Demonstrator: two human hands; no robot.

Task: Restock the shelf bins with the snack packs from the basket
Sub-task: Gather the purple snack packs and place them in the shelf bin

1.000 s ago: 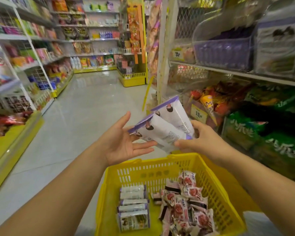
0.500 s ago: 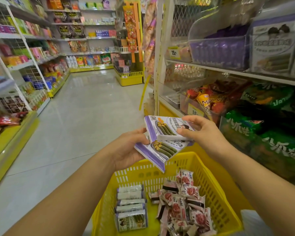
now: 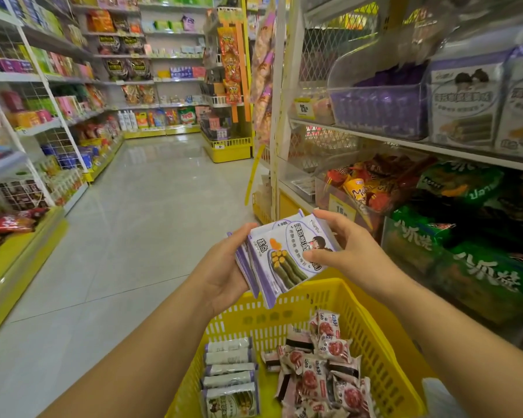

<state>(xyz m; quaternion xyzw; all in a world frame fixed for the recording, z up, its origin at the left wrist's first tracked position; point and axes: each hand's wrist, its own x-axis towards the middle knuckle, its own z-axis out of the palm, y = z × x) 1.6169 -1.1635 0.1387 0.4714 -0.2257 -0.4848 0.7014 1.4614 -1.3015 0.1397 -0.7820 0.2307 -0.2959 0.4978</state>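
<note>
Both hands grasp purple packs [image 3: 287,260] above basket [image 3: 384,351] far rim: left hand [image 3: 224,273] cups left edges, right hand [image 3: 344,251] pinches right edge. Bin [image 3: 378,107] up right; open aisle floor [image 3: 151,212] left.

Both bare forearms reach forward from the lower corners and converge in the middle. The left grip [image 3: 224,267] is turned palm inward and cups the packs [image 3: 284,263] from the left. Its thumb lies along their upper left edge and its fingers are hidden behind. The right grip [image 3: 351,254] pinches the packs from the right, with the thumb flat across the front and the forefinger curled over the top corner. The two grips are apart.
</note>
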